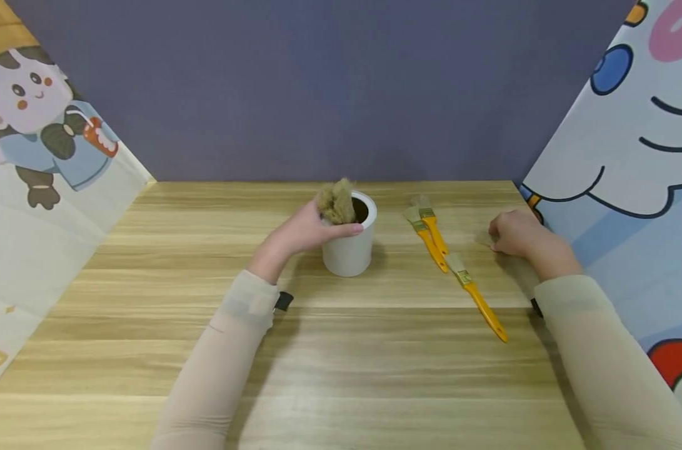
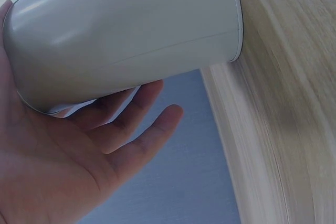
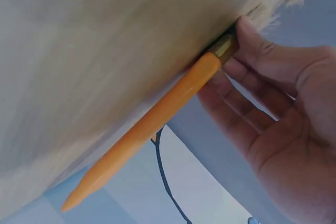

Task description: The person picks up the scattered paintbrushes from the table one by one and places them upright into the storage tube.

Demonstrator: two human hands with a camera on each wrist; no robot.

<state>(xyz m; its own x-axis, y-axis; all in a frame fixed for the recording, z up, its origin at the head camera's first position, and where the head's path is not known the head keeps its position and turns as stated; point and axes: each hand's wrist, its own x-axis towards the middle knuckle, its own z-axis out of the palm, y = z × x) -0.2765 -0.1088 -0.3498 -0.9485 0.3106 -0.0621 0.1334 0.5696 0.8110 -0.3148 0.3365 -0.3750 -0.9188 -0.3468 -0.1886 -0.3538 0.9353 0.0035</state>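
A white cylindrical canister (image 1: 347, 253) stands on the table, with tufts of beige bristle-like fibre (image 1: 337, 203) sticking up from its dark mouth. My left hand (image 1: 304, 231) holds the canister at its rim, thumb across the near side. In the left wrist view the fingers curve round behind the canister's wall (image 2: 131, 30). Farther right, my right hand (image 1: 521, 237) pinches a paintbrush (image 3: 152, 111) by its metal ferrule, low over the table; the orange handle slants away from the fingers. From the head that brush is nearly all hidden under the hand.
Three more orange-handled brushes lie between canister and right hand: a pair (image 1: 433, 234) side by side and a single brush (image 1: 478, 300) nearer me. The wooden table (image 1: 386, 375) ends at a grey-blue back wall (image 1: 341, 94) and cartoon side walls.
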